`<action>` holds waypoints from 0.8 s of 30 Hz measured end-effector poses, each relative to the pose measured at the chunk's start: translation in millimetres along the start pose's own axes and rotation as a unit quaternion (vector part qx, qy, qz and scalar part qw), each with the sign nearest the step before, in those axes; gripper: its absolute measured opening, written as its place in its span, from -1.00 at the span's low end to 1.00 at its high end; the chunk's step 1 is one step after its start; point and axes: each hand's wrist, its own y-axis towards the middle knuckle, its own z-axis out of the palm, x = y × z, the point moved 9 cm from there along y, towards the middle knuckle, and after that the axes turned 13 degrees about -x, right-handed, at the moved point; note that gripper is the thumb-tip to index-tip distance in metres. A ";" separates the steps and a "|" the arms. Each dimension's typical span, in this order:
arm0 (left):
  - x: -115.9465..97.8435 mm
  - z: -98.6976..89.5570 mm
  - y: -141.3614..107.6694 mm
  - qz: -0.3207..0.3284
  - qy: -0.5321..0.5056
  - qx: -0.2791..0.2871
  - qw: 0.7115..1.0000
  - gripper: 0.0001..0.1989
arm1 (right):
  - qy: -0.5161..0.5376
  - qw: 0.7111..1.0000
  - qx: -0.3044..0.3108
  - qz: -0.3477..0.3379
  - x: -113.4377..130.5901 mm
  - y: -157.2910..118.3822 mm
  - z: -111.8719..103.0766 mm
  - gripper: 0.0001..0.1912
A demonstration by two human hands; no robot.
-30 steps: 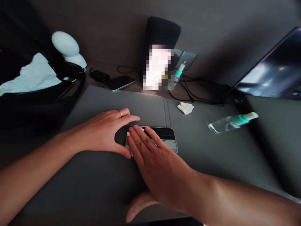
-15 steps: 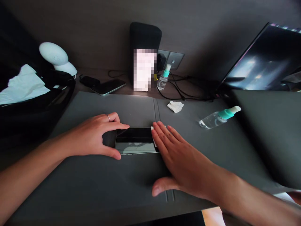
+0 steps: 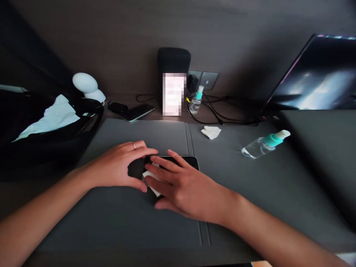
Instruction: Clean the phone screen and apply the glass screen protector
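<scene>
A dark smartphone lies screen up on the grey desk mat, its long side running left to right. My left hand steadies its left end, the thumb at the near edge and the index finger at the far edge; a ring is on one finger. Across the screen lies my right hand, fingers spread, pressing a white wipe onto the phone's left part. The fingers hide much of the wipe and the middle of the screen.
A clear spray bottle lies right on the grey mat; a crumpled tissue is behind the phone. Along the wall are another phone, a small spray bottle, cables, a black box-like object and a white rounded device.
My right hand has slid the wipe left along the screen, from the phone's right end to near my left hand. The left hand keeps its hold. The view has shifted slightly.
</scene>
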 end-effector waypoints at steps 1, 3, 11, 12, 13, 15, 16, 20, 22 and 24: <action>-3.1 -0.2 0.9 0.013 -0.010 0.000 1.000 -0.18 | 0.007 1.000 -0.012 -0.003 -5.2 -3.7 -4.6 -0.55; -6.7 -1.8 2.4 0.030 -0.027 -0.007 0.999 -0.23 | 0.020 0.999 -0.031 0.003 -16.2 -11.0 -14.0 -0.65; -9.1 -3.2 2.4 0.035 -0.032 -0.014 0.999 -0.31 | 0.082 0.994 -0.050 0.061 -55.7 -35.0 -39.2 -0.76; -9.5 -3.3 2.4 0.034 -0.031 -0.015 0.999 -0.32 | 0.082 0.992 -0.054 0.077 -60.5 -35.6 -40.4 -0.75; -9.6 -3.4 2.5 0.032 -0.030 -0.016 0.999 -0.32 | 0.086 0.991 -0.055 0.091 -64.1 -36.1 -41.2 -0.74; -9.8 -3.4 2.6 0.030 -0.030 -0.015 0.999 -0.33 | 0.105 0.988 -0.047 0.107 -66.6 -37.2 -41.2 -0.72; -9.7 -3.4 2.6 0.030 -0.030 -0.014 0.999 -0.34 | 0.114 0.987 -0.039 0.109 -66.4 -38.1 -40.9 -0.70; -8.0 -3.1 2.5 0.021 -0.028 -0.008 0.999 -0.28 | 0.107 0.987 -0.027 0.117 -66.9 -40.5 -38.5 -0.70; -6.7 -2.6 2.7 0.010 -0.024 -0.003 1.000 -0.20 | 0.087 0.988 -0.050 0.122 -65.1 -35.6 -35.7 -0.72; -5.5 -1.9 3.2 0.001 -0.024 0.002 1.000 -0.13 | 0.073 0.987 -0.072 0.127 -59.7 -26.5 -30.3 -0.72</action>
